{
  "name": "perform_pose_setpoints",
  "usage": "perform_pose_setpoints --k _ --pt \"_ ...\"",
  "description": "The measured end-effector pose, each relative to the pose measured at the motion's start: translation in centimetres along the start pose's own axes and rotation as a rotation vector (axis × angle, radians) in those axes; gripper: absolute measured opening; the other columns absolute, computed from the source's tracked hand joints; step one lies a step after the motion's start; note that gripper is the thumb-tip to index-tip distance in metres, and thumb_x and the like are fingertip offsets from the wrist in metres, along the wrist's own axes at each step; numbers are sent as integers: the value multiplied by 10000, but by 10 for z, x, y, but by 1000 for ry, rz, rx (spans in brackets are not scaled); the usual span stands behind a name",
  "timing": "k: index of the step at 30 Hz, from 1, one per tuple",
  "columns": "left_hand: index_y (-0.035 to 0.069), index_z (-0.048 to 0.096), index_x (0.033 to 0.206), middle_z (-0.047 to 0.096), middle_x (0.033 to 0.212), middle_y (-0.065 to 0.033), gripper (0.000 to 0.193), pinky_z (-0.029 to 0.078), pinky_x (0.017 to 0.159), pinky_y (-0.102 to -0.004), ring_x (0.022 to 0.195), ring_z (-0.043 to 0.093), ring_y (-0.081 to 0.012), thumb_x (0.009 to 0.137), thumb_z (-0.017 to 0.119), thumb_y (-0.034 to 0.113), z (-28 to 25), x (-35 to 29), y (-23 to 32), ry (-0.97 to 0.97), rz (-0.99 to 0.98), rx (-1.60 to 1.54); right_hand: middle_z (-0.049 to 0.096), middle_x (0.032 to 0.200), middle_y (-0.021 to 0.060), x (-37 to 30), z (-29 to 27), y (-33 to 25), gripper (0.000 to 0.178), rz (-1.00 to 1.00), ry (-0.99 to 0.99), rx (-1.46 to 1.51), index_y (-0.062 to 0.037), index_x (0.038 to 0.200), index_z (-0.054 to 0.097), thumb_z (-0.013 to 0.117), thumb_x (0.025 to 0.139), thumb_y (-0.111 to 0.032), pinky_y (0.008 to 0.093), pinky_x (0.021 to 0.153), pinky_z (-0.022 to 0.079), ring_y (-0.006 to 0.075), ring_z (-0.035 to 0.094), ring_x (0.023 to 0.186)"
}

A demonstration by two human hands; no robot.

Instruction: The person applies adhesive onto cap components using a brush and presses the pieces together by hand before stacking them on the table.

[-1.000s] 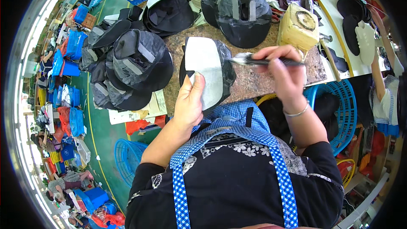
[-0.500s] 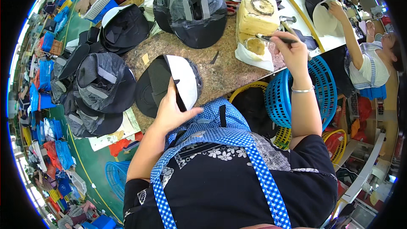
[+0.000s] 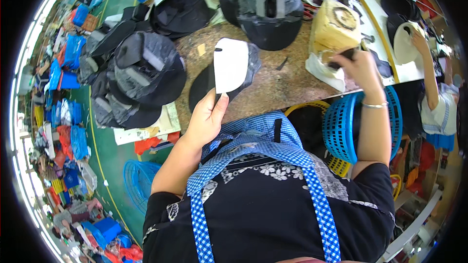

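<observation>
My left hand (image 3: 208, 117) pinches the near edge of a dark cap between thumb and fingers. This cap (image 3: 231, 65) shows a smooth white front panel, with black and grey-patterned parts around it, and is held just over the worktable. At the right, my right hand (image 3: 364, 70) is closed around a dark-handled brush (image 3: 342, 58), smeared by motion. It hovers beside a yellowish, stained block-shaped container (image 3: 336, 25) with a dark ring on its top. A white wrapping (image 3: 325, 74) hangs around the container's near lower part. The brush tip is too blurred to make out.
Stacked grey-and-black caps (image 3: 146, 68) stand at the left, more caps (image 3: 270, 12) at the back. Blue baskets (image 3: 341, 126) and a yellow-rimmed basket (image 3: 307, 104) sit by the table's near edge (image 3: 273, 108). A co-worker's hand (image 3: 418, 41) holds a pale cap piece at the far right.
My left hand has tilted and turned the cap so its white panel faces up. My right hand with the brush has shifted at the container. The whole view has swung left.
</observation>
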State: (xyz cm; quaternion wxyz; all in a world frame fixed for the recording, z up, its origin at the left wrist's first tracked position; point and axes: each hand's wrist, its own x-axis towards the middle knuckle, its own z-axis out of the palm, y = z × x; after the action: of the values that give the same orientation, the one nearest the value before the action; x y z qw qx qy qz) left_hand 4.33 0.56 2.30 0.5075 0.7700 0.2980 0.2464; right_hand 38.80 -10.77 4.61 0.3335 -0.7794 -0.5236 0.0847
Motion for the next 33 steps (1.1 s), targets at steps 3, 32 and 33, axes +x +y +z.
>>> perform_pose_setpoints --k 3,32,33 --pt "-14 454 1171 539 1077 -71 368 378 838 -271 951 509 -137 930 369 250 -9 -1 15 -12 -149 -238 531 527 12 -7 -28 38 167 310 343 418 -33 723 617 651 750 -194 193 366 338 67 457 394" --pt "-6 346 1246 474 1195 -144 420 393 924 -392 1080 492 -243 929 324 269 -10 31 47 179 -190 -1216 620 818 137 -38 58 -134 49 -503 -228 785 -5 767 506 538 759 32 222 629 457 136 581 678" --pt "-6 346 1246 474 1195 -144 420 393 924 -392 1080 492 -243 929 324 269 -16 37 44 183 -183 -1214 625 801 119 -42 60 -127 58 -236 -114 994 -8 795 524 575 773 -25 205 587 463 126 582 623"
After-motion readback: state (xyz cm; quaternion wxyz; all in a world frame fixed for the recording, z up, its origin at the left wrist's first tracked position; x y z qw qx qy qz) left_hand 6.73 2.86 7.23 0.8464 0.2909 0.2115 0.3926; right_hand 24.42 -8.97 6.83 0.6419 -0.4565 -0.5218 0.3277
